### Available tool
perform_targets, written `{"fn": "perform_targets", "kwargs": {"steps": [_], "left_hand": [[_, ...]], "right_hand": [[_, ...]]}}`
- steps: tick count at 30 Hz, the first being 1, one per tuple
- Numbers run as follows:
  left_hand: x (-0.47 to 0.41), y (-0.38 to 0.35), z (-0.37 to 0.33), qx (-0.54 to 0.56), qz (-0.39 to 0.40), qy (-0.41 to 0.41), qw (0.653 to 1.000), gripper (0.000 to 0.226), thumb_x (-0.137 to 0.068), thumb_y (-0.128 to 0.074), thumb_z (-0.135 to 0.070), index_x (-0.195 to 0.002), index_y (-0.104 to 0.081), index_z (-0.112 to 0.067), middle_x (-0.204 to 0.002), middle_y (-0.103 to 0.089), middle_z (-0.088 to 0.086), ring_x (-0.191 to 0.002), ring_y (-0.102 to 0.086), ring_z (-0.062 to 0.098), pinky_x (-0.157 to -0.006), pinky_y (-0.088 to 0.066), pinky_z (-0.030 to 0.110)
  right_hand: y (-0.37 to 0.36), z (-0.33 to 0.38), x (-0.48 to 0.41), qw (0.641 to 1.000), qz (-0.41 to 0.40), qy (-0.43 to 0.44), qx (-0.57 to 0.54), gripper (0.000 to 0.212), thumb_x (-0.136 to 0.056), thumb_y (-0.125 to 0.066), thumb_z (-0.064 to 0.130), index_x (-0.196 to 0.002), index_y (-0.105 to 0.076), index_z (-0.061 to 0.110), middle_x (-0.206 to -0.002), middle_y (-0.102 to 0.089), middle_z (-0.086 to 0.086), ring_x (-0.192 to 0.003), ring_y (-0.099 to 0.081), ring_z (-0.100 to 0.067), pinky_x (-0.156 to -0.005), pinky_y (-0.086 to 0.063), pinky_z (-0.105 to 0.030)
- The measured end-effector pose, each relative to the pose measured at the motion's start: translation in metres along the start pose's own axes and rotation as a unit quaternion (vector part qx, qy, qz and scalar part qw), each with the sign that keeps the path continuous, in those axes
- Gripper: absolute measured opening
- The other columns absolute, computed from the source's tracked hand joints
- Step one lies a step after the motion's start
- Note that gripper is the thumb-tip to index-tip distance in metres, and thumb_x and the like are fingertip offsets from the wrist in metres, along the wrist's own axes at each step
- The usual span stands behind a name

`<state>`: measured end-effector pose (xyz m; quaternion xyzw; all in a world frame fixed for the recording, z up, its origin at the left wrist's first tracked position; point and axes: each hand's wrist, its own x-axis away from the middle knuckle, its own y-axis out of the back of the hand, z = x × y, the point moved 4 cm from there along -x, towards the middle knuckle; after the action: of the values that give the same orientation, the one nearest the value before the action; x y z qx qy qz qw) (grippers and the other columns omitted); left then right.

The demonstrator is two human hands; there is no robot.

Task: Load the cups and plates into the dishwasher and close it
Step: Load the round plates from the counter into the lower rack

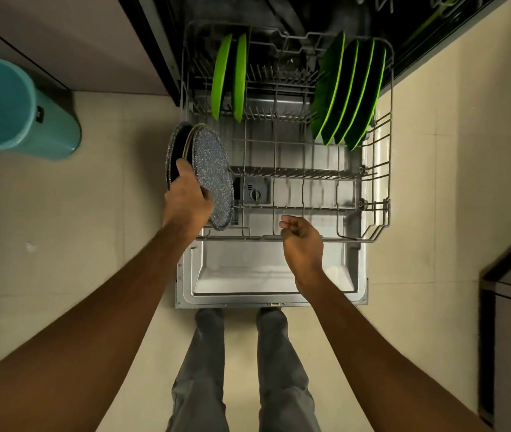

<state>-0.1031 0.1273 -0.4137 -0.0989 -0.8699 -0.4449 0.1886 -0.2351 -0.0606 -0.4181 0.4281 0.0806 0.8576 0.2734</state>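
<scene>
Your two arms reach out from the bottom of the view, and your legs in grey trousers [241, 369] stand on the pale floor [76, 244] just below the open door. Your left hand [187, 199] is closed around a small stack of speckled plates [213, 169], held on edge, with your fingers wrapped over the rim. The stack sits at the front left corner of the lower rack [382, 169], and its bottom edge is down among the wires there. Your right hand [302, 241] holds nothing; its fingers are loosely curled, and it hangs over the front rail of the rack, apart from the plates. The rack is pulled out over the dishwasher door [273, 275], which lies flat and open under your hands. The middle and front of the rack have no dishes in them. Farther back on the left, two light green plates [229, 76] stand upright side by side in the wire slots. Farther back on the right, a row of dark green plates [347, 95] with bright green rims stands close together, leaning a little. Behind the rack, the inside of the dishwasher [294, 14] is dark and hard to make out. A teal bucket [14, 107] stands on the floor well to the left, next to a pale cabinet [76, 42].
</scene>
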Motion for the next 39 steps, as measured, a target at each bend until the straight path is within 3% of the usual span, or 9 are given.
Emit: {"fn": "perform_targets", "kwargs": {"steps": [6, 10, 15, 20, 24, 27, 31, 36, 39], "left_hand": [[0.001, -0.020, 0.001, -0.063, 0.035, 0.058, 0.996, 0.059, -0.090, -0.058, -0.010, -0.137, -0.021, -0.007, -0.102, -0.063, 0.023, -0.088, -0.065, 0.040, -0.075, -0.056, 0.048], [0.002, -0.026, 0.001, -0.048, 0.042, 0.076, 0.995, 0.056, -0.090, -0.063, -0.018, -0.130, -0.025, -0.006, -0.105, -0.063, 0.023, -0.086, -0.066, 0.040, -0.074, -0.057, 0.051], [0.022, -0.022, 0.005, -0.056, 0.021, 0.078, 0.995, 0.060, -0.091, -0.059, -0.040, -0.128, -0.028, -0.004, -0.104, -0.064, 0.019, -0.089, -0.065, 0.040, -0.070, -0.053, 0.041], [0.057, -0.029, 0.004, -0.036, -0.041, 0.085, 0.995, 0.042, -0.092, -0.056, -0.038, -0.117, -0.034, -0.012, -0.096, -0.064, 0.009, -0.079, -0.062, 0.032, -0.062, -0.040, 0.034], [0.071, -0.053, 0.003, -0.042, 0.007, 0.088, 0.995, 0.024, -0.093, -0.053, -0.036, -0.105, -0.049, -0.016, -0.093, -0.064, 0.007, -0.079, -0.060, 0.028, -0.066, -0.039, 0.033], [0.074, -0.078, 0.012, 0.005, 0.082, 0.172, 0.982, 0.031, -0.091, -0.048, -0.045, -0.102, -0.058, -0.017, -0.098, -0.068, 0.010, -0.087, -0.065, 0.033, -0.080, -0.052, 0.038], [0.078, -0.109, 0.024, 0.152, 0.139, 0.320, 0.925, 0.051, -0.092, -0.047, -0.052, -0.112, -0.060, -0.007, -0.106, -0.065, 0.013, -0.092, -0.064, 0.033, -0.082, -0.055, 0.042], [0.076, -0.140, 0.022, 0.395, 0.148, 0.458, 0.783, 0.055, -0.098, -0.039, -0.051, -0.141, -0.039, -0.017, -0.134, -0.047, 0.012, -0.116, -0.051, 0.029, -0.092, -0.045, 0.042], [0.068, -0.146, 0.018, 0.491, 0.089, 0.481, 0.721, 0.045, -0.098, -0.041, -0.045, -0.135, -0.043, -0.019, -0.128, -0.051, 0.014, -0.113, -0.053, 0.028, -0.089, -0.046, 0.039]], "right_hand": [[0.009, -0.001, -0.009, 1.000, -0.004, -0.005, 0.004, 0.017, -0.093, -0.058, 0.008, -0.105, -0.066, 0.016, -0.095, -0.067, 0.006, -0.086, -0.060, -0.005, -0.070, -0.040, -0.006], [0.016, -0.003, -0.014, 1.000, -0.005, -0.013, 0.006, 0.015, -0.093, -0.058, 0.011, -0.104, -0.066, 0.017, -0.094, -0.067, 0.006, -0.083, -0.059, -0.002, -0.067, -0.040, -0.005], [0.025, -0.006, -0.018, 1.000, -0.006, -0.015, 0.017, 0.012, -0.094, -0.057, 0.013, -0.098, -0.065, 0.020, -0.092, -0.067, 0.005, -0.083, -0.059, -0.006, -0.068, -0.040, -0.008], [0.037, -0.011, -0.024, 0.999, -0.002, -0.020, 0.036, 0.011, -0.094, -0.056, 0.013, -0.097, -0.065, 0.016, -0.094, -0.067, 0.001, -0.086, -0.059, -0.012, -0.073, -0.042, -0.016], [0.049, -0.020, -0.030, 0.998, 0.002, -0.028, 0.052, 0.011, -0.095, -0.056, 0.018, -0.098, -0.066, 0.013, -0.094, -0.066, 0.002, -0.088, -0.058, -0.012, -0.080, -0.043, -0.022], [0.060, -0.035, -0.034, 0.997, -0.001, -0.057, 0.060, 0.013, -0.096, -0.056, 0.023, -0.104, -0.065, 0.018, -0.101, -0.068, 0.000, -0.092, -0.061, -0.015, -0.079, -0.043, -0.024], [0.071, -0.062, -0.042, 0.988, -0.024, -0.155, -0.012, 0.016, -0.095, -0.057, 0.022, -0.103, -0.064, 0.010, -0.097, -0.068, -0.012, -0.093, -0.065, -0.025, -0.081, -0.053, -0.033], [0.064, -0.076, -0.059, 0.943, -0.003, -0.279, -0.179, 0.011, -0.097, -0.053, 0.022, -0.094, -0.058, 0.013, -0.120, -0.058, -0.018, -0.113, -0.059, -0.034, -0.095, -0.050, -0.039], [0.051, -0.071, -0.071, 0.916, 0.001, -0.302, -0.263, 0.009, -0.096, -0.049, 0.019, -0.094, -0.056, 0.012, -0.092, -0.055, -0.012, -0.082, -0.058, -0.023, -0.075, -0.050, -0.031]]}}
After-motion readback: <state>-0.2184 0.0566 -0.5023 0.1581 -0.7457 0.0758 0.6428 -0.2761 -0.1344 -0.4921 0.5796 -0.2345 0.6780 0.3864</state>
